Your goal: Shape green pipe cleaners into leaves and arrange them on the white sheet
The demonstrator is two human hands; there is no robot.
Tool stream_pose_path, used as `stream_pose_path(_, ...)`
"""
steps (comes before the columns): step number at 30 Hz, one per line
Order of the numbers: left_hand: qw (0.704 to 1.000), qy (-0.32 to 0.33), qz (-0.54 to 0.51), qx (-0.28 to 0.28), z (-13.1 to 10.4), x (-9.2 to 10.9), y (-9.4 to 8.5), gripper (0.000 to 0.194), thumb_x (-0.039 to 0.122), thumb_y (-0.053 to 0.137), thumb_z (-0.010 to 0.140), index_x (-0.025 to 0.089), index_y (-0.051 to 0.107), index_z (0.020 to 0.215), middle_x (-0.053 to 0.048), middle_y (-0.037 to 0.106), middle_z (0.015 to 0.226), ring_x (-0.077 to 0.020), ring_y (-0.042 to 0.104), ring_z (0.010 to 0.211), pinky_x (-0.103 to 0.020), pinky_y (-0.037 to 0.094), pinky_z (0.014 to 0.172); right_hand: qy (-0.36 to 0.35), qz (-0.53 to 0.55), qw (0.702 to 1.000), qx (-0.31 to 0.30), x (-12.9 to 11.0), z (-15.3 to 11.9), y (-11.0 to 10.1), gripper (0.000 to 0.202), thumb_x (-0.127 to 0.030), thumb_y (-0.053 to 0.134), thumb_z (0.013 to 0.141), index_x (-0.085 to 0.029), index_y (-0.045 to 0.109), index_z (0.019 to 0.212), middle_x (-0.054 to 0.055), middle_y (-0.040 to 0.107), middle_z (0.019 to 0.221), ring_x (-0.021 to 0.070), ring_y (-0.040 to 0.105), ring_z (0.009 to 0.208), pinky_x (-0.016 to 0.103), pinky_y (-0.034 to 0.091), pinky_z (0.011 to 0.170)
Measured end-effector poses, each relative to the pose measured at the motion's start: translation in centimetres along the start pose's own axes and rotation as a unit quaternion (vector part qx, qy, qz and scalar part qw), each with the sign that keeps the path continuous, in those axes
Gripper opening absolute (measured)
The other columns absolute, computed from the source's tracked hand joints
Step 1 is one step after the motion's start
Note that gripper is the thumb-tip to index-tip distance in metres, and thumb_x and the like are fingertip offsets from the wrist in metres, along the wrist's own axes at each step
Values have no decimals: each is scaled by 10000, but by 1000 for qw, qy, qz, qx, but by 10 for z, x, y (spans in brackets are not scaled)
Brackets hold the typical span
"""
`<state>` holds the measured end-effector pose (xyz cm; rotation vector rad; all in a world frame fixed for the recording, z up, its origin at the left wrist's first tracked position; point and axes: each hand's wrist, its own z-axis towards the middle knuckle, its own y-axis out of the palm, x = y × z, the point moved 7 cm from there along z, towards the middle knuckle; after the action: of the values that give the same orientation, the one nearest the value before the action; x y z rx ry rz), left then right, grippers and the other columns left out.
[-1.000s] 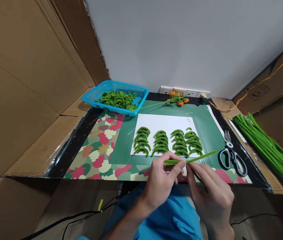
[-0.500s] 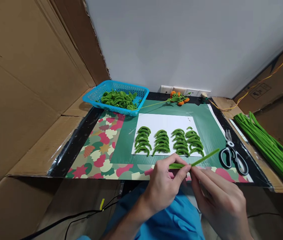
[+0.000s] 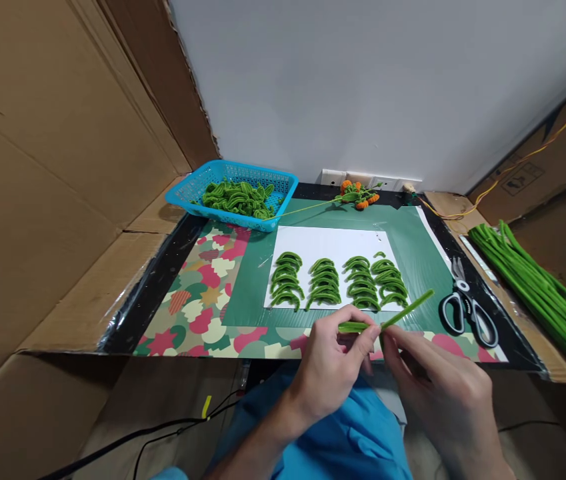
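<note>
Green pipe cleaners (image 3: 407, 310) are pinched between my two hands at the table's front edge. My left hand (image 3: 335, 353) is closed on them, with a short folded part showing inside its curled fingers. The fingertips of my right hand (image 3: 435, 373) grip close beside the left thumb, and a straight length sticks out up and to the right. How the strands cross at the pinch is hidden by fingers. Just beyond lies a white sheet (image 3: 333, 241) bearing several columns of curved green pipe cleaner pieces (image 3: 323, 283).
A blue basket (image 3: 283, 220) of bent green pieces stands back left. Scissors (image 3: 463, 300) lie right of the sheet, and a bundle of long green pipe cleaners (image 3: 533, 293) rests further right. Orange flowers (image 3: 360, 195) lie near the wall sockets (image 3: 385, 183). Cardboard walls (image 3: 63, 133) flank the table.
My right fingers have shifted slightly at the pinch, and a bit of green now shows bent down beside them. The protruding length points slightly more upward. The left hand stays nearly still.
</note>
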<state>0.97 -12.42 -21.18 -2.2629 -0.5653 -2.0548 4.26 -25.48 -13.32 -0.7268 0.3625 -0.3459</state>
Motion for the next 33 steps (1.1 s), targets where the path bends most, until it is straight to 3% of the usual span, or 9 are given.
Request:
stream_pose_path(7, 1000, -1, -9, -4, 1, 5, -2, 229, 363, 797, 936, 166, 693, 991, 29, 644, 728, -75, 617, 595, -149, 501, 586, 2, -24, 1000, -16, -1, 3, 1, 114, -210, 623, 1079, -174, 704, 1008, -64, 608, 634, 58, 548, 477, 269, 344, 532)
stream_pose_path(16, 996, 24, 82, -20, 0, 16, 0, 281, 438, 693, 1007, 162, 699, 953, 17, 647, 734, -64, 579, 610, -149, 449, 583, 4, -4, 1000, -29, -4, 2, -2, 163, -221, 556, 1109, -152, 700, 1075, -36, 686, 695, 69, 616, 507, 245, 394, 549)
stream_pose_path(23, 993, 37, 107, -24, 5, 20, -3, 235, 364, 770, 946, 134, 744, 905, -9, 693, 743, -88, 639, 662, -144, 470, 602, 35, -8, 999, -38, 0, -5, 7, 191, -262, 571, 1102, -158, 723, 1050, -18, 733, 723, 90, 648, 510, 235, 403, 504)
stream_pose_path(29, 999, -14, 30, -29, 11, 6, -9, 295, 401, 852, 872, 121, 768, 907, -20, 689, 714, -96, 633, 611, -159, 494, 574, 58, 56, 995, -53, 8, -10, 11, 127, -238, 603, 1085, -170, 703, 1124, -21, 762, 811, 84, 707, 581, 189, 478, 540)
stream_pose_path(33, 997, -41, -36, -57, 12, 3, -6, 408, 517, 787, 920, 129, 663, 901, 23, 606, 604, -38, 452, 448, -137, 344, 437, 35, 32, 999, -15, 10, -6, -1, 145, -213, 727, 1022, -174, 714, 1160, -30, 752, 822, 69, 689, 597, 191, 490, 595)
